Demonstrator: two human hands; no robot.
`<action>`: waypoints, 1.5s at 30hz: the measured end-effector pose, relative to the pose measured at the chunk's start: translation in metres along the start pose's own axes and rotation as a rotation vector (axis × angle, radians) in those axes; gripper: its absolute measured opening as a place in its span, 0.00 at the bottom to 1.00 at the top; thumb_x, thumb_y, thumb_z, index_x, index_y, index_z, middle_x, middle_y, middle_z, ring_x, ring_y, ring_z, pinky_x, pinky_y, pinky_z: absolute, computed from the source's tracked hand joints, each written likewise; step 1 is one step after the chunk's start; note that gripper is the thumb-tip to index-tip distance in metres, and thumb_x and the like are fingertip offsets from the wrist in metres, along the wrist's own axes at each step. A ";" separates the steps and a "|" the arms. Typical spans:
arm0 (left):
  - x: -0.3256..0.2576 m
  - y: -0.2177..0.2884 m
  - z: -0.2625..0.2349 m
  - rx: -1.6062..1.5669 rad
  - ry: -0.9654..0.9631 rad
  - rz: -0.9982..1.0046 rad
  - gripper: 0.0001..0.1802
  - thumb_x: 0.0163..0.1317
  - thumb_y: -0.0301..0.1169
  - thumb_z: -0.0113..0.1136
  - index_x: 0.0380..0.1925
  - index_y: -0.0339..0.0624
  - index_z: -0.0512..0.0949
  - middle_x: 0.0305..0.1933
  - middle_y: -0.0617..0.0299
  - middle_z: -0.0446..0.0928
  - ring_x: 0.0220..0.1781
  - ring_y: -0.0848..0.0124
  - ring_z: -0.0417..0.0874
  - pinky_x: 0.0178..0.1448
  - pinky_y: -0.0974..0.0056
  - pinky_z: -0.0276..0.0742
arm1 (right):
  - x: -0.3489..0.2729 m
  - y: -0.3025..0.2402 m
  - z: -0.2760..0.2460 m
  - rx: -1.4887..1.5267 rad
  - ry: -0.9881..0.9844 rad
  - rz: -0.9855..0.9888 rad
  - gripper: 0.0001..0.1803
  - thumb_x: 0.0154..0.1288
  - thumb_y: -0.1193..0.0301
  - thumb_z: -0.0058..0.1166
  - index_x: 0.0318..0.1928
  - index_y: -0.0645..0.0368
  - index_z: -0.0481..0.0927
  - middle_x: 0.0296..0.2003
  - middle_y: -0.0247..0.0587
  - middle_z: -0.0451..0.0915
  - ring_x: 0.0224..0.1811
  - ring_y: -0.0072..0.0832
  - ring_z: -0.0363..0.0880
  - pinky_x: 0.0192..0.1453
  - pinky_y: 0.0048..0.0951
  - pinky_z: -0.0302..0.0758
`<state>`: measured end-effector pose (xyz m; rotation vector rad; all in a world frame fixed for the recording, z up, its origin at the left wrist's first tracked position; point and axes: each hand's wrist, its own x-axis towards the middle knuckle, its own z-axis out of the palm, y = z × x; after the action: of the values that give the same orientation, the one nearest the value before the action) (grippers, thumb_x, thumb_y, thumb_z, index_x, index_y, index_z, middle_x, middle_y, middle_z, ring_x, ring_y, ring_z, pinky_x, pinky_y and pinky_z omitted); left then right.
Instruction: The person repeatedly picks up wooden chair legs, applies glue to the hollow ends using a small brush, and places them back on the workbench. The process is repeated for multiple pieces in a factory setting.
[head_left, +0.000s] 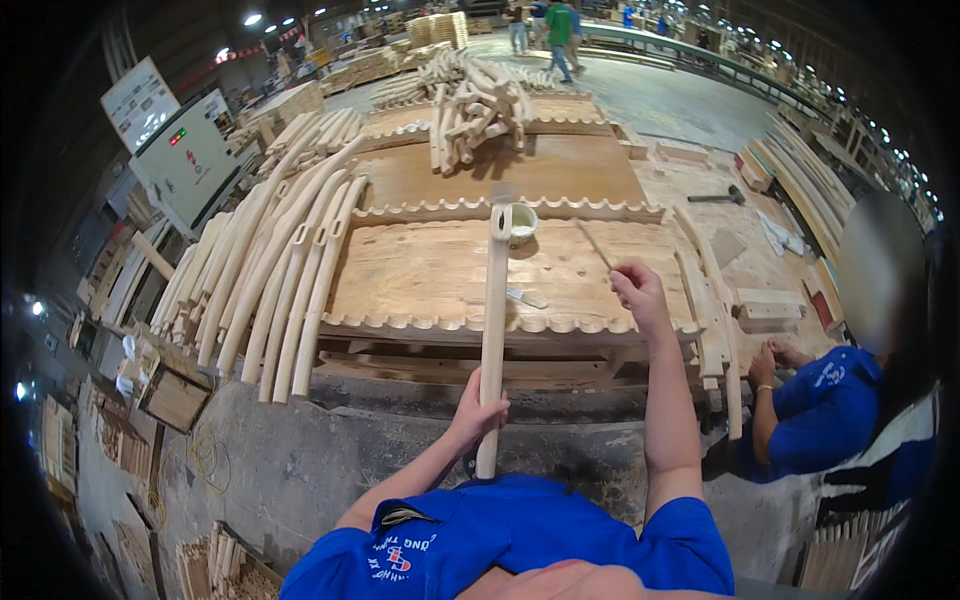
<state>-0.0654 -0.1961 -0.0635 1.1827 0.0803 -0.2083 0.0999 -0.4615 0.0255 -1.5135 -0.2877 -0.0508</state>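
Note:
My left hand (480,410) is wrapped round the lower part of a long pale wooden leg (494,310). The leg points away from me over the bench, and an oval slot shows near its far end. My right hand (638,294) pinches a thin wooden stick (594,246), raised over the bench to the right of the leg. Beside the leg's slotted end stands a small cup (524,224) with whitish stuff inside, perhaps glue. A small flat-handled tool (527,298) lies on the bench board (420,270), close to the leg.
Scalloped wooden rails (590,325) edge the bench. Long slotted wooden legs (290,270) lie stacked at the left, with a heap of short curved pieces (480,110) at the back. A hammer (718,196) rests at the right, near a co-worker in a blue shirt (830,405).

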 end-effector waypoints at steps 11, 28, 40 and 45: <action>0.171 0.018 0.170 0.209 -0.267 -0.172 0.18 0.51 0.28 0.55 0.41 0.38 0.63 0.25 0.60 0.70 0.23 0.71 0.73 0.30 0.64 0.74 | -0.168 -0.006 -0.095 -0.010 0.467 0.032 0.04 0.64 0.70 0.51 0.36 0.57 0.74 0.22 0.25 0.71 0.17 0.10 0.61 0.18 0.13 0.53; 0.276 -0.026 0.303 0.523 -0.035 0.071 0.48 0.53 0.35 0.50 0.68 0.47 0.32 0.60 0.27 0.55 0.59 0.41 0.66 0.64 0.51 0.63 | -0.252 -0.001 -0.121 0.004 0.712 0.050 0.03 0.64 0.74 0.51 0.37 0.60 0.75 0.23 0.29 0.73 0.18 0.12 0.65 0.21 0.13 0.60; 0.318 0.018 0.189 0.792 -0.028 0.703 0.30 0.57 0.43 0.53 0.58 0.42 0.65 0.54 0.41 0.68 0.57 0.47 0.66 0.61 0.48 0.60 | -0.205 -0.009 -0.101 -0.125 0.622 0.101 0.05 0.65 0.74 0.50 0.40 0.61 0.75 0.22 0.28 0.72 0.19 0.10 0.63 0.20 0.13 0.57; 0.355 0.116 0.025 0.620 0.558 0.882 0.17 0.53 0.33 0.54 0.42 0.35 0.75 0.37 0.50 0.77 0.37 0.58 0.76 0.44 0.60 0.71 | -0.127 -0.021 -0.065 -0.632 0.428 0.001 0.08 0.64 0.70 0.50 0.40 0.62 0.76 0.23 0.34 0.74 0.24 0.19 0.71 0.30 0.23 0.67</action>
<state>0.3039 -0.2200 -0.0089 1.7508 -0.0285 0.9396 -0.0171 -0.5454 0.0161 -2.0754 0.0895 -0.4967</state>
